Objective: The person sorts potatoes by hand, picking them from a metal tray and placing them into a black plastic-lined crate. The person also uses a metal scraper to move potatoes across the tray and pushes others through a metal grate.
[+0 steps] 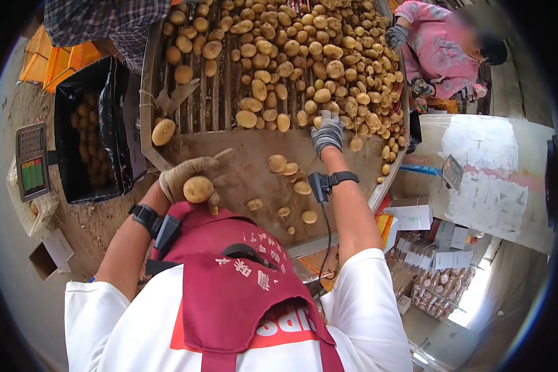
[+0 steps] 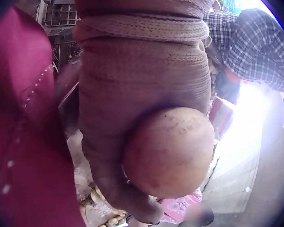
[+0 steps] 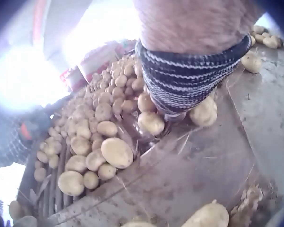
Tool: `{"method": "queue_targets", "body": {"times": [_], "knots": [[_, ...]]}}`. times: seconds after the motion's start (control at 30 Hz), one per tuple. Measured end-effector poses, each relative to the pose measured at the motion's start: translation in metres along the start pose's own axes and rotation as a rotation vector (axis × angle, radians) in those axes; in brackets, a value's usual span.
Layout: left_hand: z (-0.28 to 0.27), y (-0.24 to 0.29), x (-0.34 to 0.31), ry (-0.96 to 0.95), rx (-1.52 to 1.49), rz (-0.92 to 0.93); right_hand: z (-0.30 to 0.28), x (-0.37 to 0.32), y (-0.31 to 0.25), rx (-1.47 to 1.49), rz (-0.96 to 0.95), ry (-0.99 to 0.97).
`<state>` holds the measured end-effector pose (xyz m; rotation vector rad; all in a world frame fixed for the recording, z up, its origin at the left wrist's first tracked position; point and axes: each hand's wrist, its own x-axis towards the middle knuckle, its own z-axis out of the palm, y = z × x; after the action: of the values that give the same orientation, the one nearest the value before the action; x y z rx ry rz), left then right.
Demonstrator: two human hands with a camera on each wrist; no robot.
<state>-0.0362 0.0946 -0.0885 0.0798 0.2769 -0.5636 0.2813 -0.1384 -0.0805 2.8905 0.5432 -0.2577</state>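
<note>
My left hand [image 1: 189,177], in a beige glove, holds a large round potato [image 1: 198,189] close in front of the apron. In the left wrist view that potato [image 2: 170,151] sits against the glove beside a bent finger or thumb. My right hand [image 1: 328,133], in a grey striped glove, reaches down at the near edge of the potato pile [image 1: 335,68]. A small potato [image 1: 318,122] shows at its fingers; whether they grip it I cannot tell. In the right wrist view only the glove cuff [image 3: 189,75] shows plainly, with the fingers hidden below.
Several loose potatoes [image 1: 278,163] lie on the metal ledge [image 1: 242,211] before the slatted bed. At left stand a black-lined box [image 1: 93,192] of potatoes and a scale [image 1: 32,164]. A person in pink [image 1: 443,49] works at right; a plaid sleeve [image 1: 99,25] shows at far left.
</note>
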Motion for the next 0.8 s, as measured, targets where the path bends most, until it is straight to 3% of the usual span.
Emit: {"method": "queue_targets", "body": {"times": [0.07,0.1,0.13,0.23,0.3,0.33,0.4,0.43,0.5,0.6,0.7,0.8], "knots": [[0.005,-0.002,-0.002,0.026,0.007,0.016,0.005,0.001,0.018,0.289,-0.123,-0.018],[0.002,-0.002,-0.003,0.104,0.038,0.035,0.027,0.009,0.040,0.604,-0.186,-0.015],[0.001,-0.003,-0.002,0.181,0.068,0.049,0.025,0.004,0.052,0.647,-0.192,0.016],[0.002,-0.008,0.005,0.100,0.110,0.089,0.022,-0.035,0.094,0.649,-0.055,0.099],[-0.009,-0.006,0.002,0.033,0.161,0.123,0.030,-0.079,0.120,1.203,0.168,-0.053],[-0.005,-0.007,0.003,0.035,0.163,0.111,0.033,-0.107,0.127,1.071,0.112,-0.064],[0.008,-0.008,0.005,0.273,-0.079,0.105,0.044,-0.159,0.132,0.799,-0.027,-0.131],[-0.008,-0.002,0.003,0.075,0.105,0.044,0.054,-0.181,0.129,0.659,-0.108,-0.185],[0.001,-0.006,0.005,0.086,0.057,0.028,0.069,-0.222,0.104,0.379,-0.251,-0.238],[0.000,-0.004,0.006,-0.005,0.063,-0.015,0.055,-0.241,0.054,0.340,-0.105,-0.354],[0.010,-0.010,0.007,0.097,0.073,0.067,0.071,-0.230,0.073,0.441,-0.150,-0.419],[0.006,-0.008,0.002,0.074,0.109,0.035,0.076,-0.224,0.125,0.748,0.101,-0.195]]}}
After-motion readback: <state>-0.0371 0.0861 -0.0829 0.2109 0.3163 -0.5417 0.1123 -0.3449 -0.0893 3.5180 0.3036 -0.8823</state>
